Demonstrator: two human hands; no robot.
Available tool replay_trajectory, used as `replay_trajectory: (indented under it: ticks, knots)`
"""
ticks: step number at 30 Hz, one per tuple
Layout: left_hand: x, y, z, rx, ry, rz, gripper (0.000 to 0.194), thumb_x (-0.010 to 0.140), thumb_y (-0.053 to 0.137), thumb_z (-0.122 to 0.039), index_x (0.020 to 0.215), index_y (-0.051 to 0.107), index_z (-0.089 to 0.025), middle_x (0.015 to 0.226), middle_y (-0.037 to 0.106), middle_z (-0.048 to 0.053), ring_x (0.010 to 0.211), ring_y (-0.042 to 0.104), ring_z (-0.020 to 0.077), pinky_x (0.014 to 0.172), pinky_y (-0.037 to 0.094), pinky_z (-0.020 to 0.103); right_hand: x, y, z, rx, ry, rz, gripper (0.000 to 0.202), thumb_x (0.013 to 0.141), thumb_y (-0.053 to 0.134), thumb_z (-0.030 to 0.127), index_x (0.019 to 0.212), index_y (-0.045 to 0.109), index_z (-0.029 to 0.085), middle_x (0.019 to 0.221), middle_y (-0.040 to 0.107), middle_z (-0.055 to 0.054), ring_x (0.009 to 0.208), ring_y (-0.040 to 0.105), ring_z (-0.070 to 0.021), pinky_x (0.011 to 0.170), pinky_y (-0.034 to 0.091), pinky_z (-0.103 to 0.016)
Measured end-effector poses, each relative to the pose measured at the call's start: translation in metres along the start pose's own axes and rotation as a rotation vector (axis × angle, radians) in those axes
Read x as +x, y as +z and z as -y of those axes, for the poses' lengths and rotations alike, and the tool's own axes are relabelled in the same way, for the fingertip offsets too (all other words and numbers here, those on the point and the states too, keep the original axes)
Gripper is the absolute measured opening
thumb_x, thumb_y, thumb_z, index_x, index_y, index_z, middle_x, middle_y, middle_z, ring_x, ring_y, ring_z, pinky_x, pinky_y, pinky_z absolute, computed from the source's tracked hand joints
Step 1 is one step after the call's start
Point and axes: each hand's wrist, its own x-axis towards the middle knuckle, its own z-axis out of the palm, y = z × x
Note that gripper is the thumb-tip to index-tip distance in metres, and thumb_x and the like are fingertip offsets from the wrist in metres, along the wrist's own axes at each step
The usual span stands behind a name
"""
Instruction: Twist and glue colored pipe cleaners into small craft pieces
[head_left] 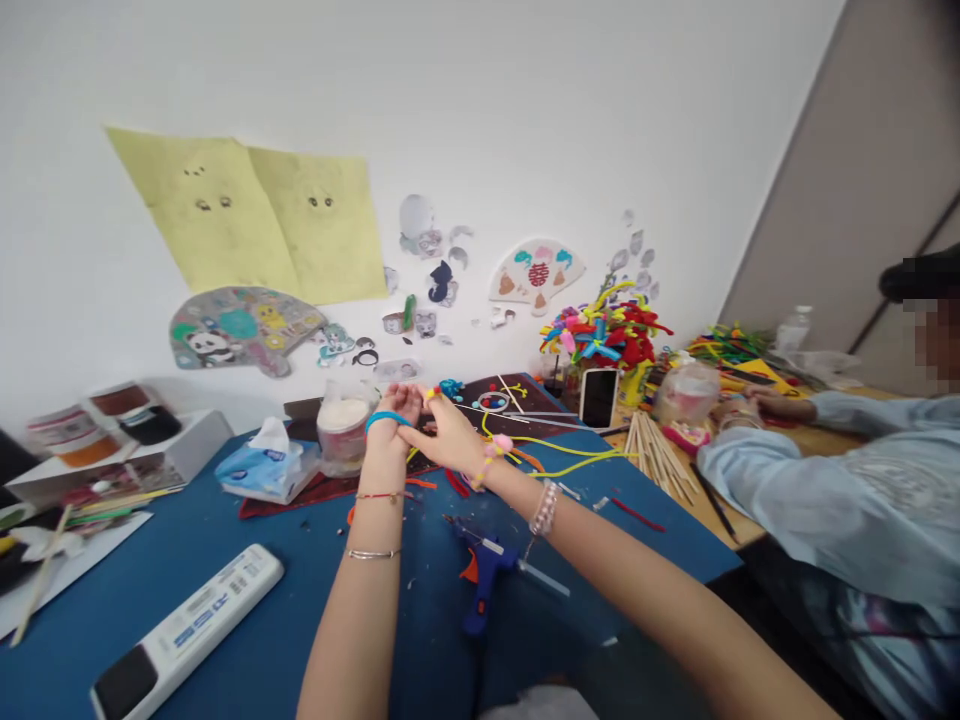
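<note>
My left hand is held palm up over the table, its fingers loosely curled and holding nothing. A blue fuzzy loop, which looks like a bent pipe cleaner, goes around its wrist. My right hand reaches across, its thumb pressed to the loop at the inner wrist. A yellow and red ring sits on one of its fingers. A pipe-cleaner bracelet with a pink puff is on my right wrist, with a beaded bracelet further up. Below the hands lies a blue glue gun with a glue stick in it.
A white box and a tissue pack lie left. Behind stand a jar, a phone and pipe-cleaner flowers. Yellow pipe cleaners and wooden sticks lie right, near another person's sleeve.
</note>
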Motion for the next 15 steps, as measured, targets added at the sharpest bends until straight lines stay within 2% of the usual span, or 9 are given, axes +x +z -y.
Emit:
replay_trajectory:
  ticks: [4, 8, 12, 15]
  knots:
    - [0.004, -0.025, 0.018, 0.057, 0.017, -0.042, 0.023, 0.089, 0.052, -0.03, 0.105, 0.057, -0.013, 0.095, 0.062, 0.005, 0.076, 0.061, 0.0144, 0.066, 0.053, 0.031, -0.012, -0.001, -0.019, -0.074, 0.154, 0.061, 0.026, 0.081, 0.064, 0.031, 0.104, 0.059, 0.021, 0.115, 0.056, -0.007, 0.109, 0.052, -0.0226, 0.091, 0.044, -0.037]
    - [0.01, -0.044, 0.039, 0.16, 0.079, -0.08, 0.025, 0.089, 0.052, -0.03, 0.107, 0.056, -0.014, 0.101, 0.06, 0.007, 0.082, 0.061, 0.0159, 0.07, 0.053, 0.033, -0.017, 0.0, -0.033, -0.072, 0.215, 0.119, 0.025, 0.09, 0.051, 0.032, 0.111, 0.055, 0.019, 0.115, 0.056, -0.007, 0.096, 0.057, -0.0183, 0.081, 0.05, -0.037]
    - [0.013, -0.054, 0.059, 0.343, 0.146, -0.09, 0.025, 0.089, 0.052, -0.03, 0.109, 0.055, -0.014, 0.104, 0.06, 0.007, 0.084, 0.06, 0.0167, 0.072, 0.053, 0.035, -0.02, 0.006, -0.042, -0.127, 0.269, 0.17, 0.026, 0.09, 0.051, 0.032, 0.112, 0.055, 0.019, 0.116, 0.055, -0.007, 0.097, 0.057, -0.0184, 0.082, 0.05, -0.037]
    - [0.01, -0.057, 0.067, 0.542, 0.189, -0.032, 0.025, 0.089, 0.052, -0.03, 0.109, 0.055, -0.014, 0.103, 0.059, 0.007, 0.085, 0.06, 0.017, 0.073, 0.052, 0.035, -0.011, 0.01, -0.046, -0.249, 0.305, 0.205, 0.025, 0.09, 0.051, 0.032, 0.11, 0.056, 0.019, 0.113, 0.056, -0.007, 0.096, 0.057, -0.0178, 0.081, 0.049, -0.036]
